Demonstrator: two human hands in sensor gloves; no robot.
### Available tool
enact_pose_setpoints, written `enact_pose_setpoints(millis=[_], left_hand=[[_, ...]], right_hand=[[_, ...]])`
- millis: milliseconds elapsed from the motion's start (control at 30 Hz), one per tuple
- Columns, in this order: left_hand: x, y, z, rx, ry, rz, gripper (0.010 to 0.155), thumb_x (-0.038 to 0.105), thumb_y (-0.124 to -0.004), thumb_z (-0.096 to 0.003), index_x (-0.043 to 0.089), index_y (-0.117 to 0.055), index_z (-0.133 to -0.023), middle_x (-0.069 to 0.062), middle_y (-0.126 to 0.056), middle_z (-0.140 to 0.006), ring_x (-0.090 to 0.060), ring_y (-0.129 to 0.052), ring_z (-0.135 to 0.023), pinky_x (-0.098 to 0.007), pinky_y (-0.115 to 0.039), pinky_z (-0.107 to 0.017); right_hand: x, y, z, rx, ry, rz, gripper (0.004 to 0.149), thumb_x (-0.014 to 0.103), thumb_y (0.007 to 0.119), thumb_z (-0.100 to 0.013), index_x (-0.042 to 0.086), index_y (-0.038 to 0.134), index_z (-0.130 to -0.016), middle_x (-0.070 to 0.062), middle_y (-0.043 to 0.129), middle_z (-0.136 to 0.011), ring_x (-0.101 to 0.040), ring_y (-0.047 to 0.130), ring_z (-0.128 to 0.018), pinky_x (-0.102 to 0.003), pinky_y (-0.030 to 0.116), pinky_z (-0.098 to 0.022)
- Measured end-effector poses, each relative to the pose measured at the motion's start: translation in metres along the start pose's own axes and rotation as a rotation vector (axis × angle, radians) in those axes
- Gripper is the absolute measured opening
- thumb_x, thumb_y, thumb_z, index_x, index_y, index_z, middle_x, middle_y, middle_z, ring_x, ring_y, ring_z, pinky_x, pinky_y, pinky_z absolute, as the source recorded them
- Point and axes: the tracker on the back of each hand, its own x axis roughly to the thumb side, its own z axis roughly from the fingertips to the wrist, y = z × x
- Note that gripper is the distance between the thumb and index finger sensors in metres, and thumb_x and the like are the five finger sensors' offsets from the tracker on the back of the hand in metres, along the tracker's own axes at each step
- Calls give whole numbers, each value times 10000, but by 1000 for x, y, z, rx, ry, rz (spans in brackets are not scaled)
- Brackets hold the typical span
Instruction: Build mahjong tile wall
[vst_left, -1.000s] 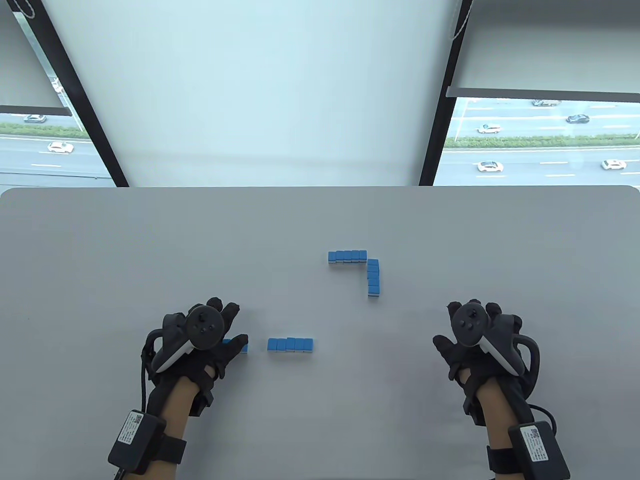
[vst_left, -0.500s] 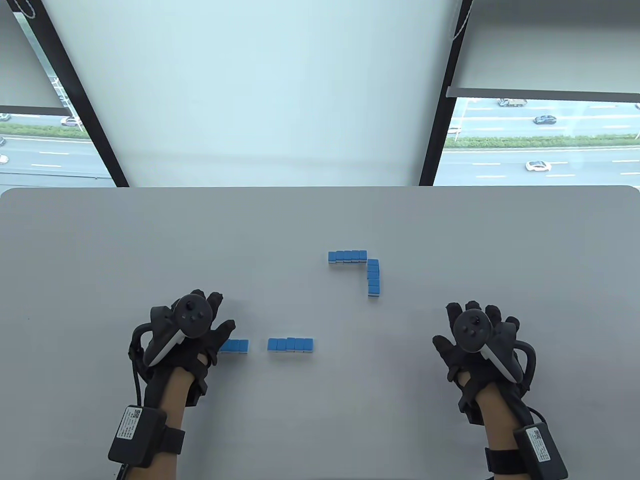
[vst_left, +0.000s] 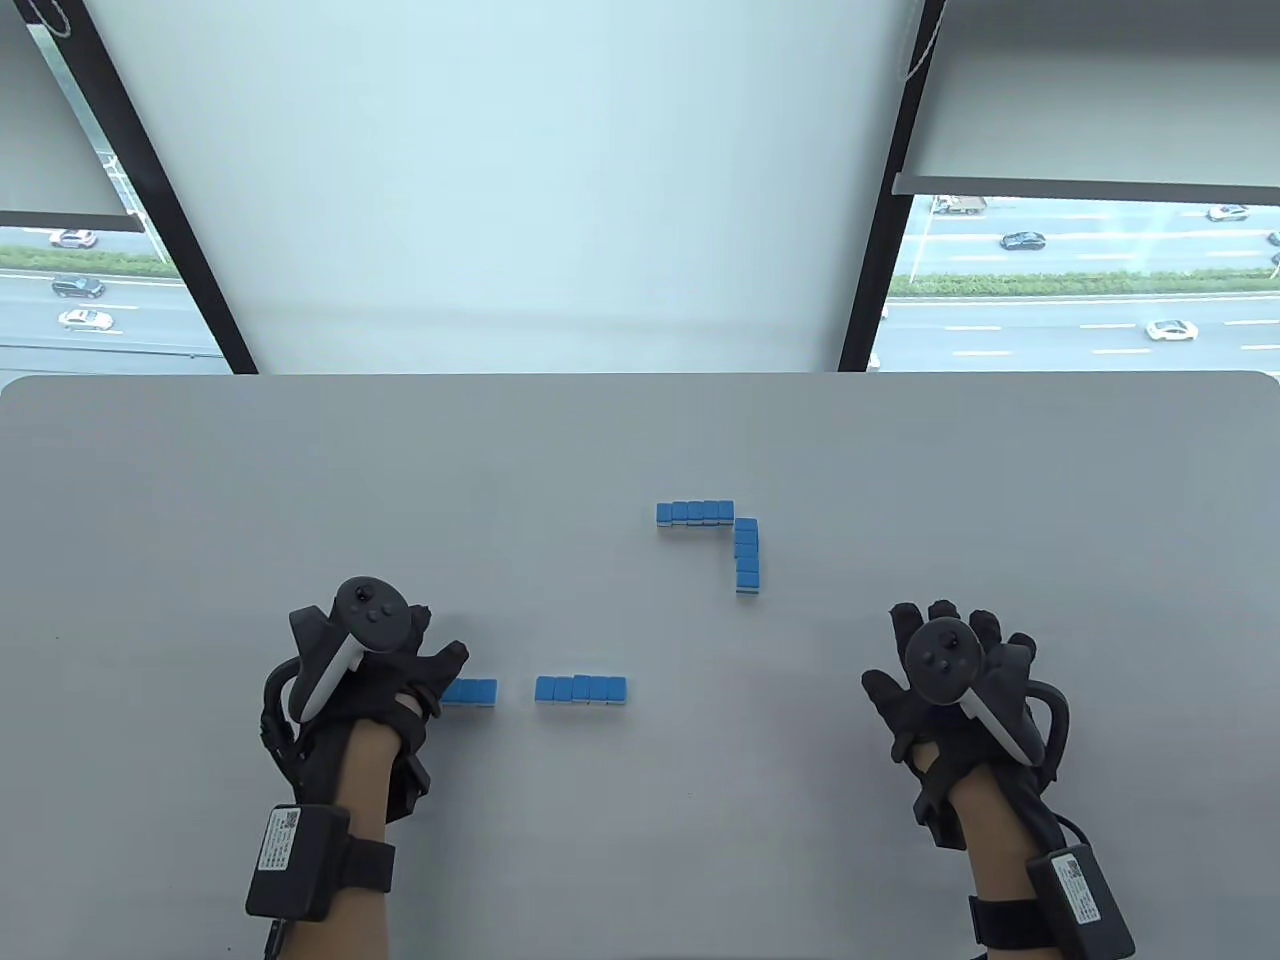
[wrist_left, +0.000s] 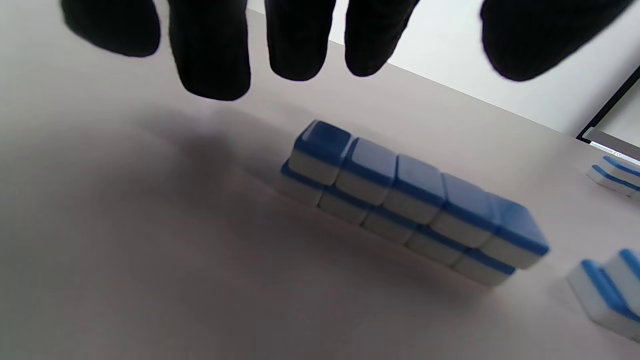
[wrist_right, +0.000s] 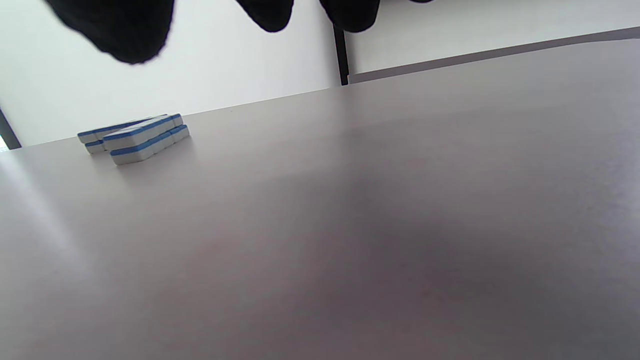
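Blue-backed mahjong tiles stand in short two-layer rows on the grey table (vst_left: 200, 500). One row (vst_left: 470, 691) lies beside my left hand (vst_left: 430, 650), its left end hidden under the thumb. In the left wrist view this row (wrist_left: 410, 200) lies below my spread fingers (wrist_left: 215, 75), which do not touch it. A second row (vst_left: 580, 689) lies just to its right. Two more rows form a corner farther back: one across (vst_left: 695, 513) and one running toward me (vst_left: 746, 558). My right hand (vst_left: 905, 650) is open and empty at the front right, far from all tiles.
The right wrist view shows the corner rows (wrist_right: 140, 135) far off across bare table. The table's far edge (vst_left: 640, 375) meets a window wall. The second row (wrist_left: 610, 295) shows at the right edge of the left wrist view.
My left hand has drawn back to the left, uncovering more of the left tile row. The right hand has hardly moved. No tiles have moved.
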Motion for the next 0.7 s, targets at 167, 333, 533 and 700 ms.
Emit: enact_pose_setpoints(millis=[167,333,533,700], left_hand=[[-6,-4,1,-15,13,63,773,687,-685,-425,297,-604,-1087,-80,-653,-1134,-462,-775,-925,-698,-687,-602],[3,-9,4,-20,17,36,786,690,-689,-428,284,-586,-1093,-91,-631,-1136,-459,-779,-911,-686,-708,-590],[22,-19,8,-47,74,-49,847,697,-720,-429,255,-498,-1117,-121,-548,-1153,-477,-732,-930,-682,-719,-584],[33,-25,10,-63,94,-112,906,720,-756,-411,256,-450,-1127,-118,-490,-1168,-500,-688,-945,-691,-716,-583]], right_hand=[[-2,1,0,9,13,4,789,616,702,-374,329,395,-1041,-47,332,-1133,-474,262,-1016,-658,150,-681],[-4,1,0,18,21,-4,786,616,701,-375,328,395,-1040,-47,330,-1132,-477,263,-1014,-658,151,-679],[-6,1,0,16,28,-3,789,617,700,-374,323,397,-1041,-54,333,-1131,-479,267,-1012,-659,156,-678],[-4,2,-1,23,25,5,798,617,699,-375,309,390,-1043,-56,331,-1130,-481,267,-1011,-659,155,-677]])
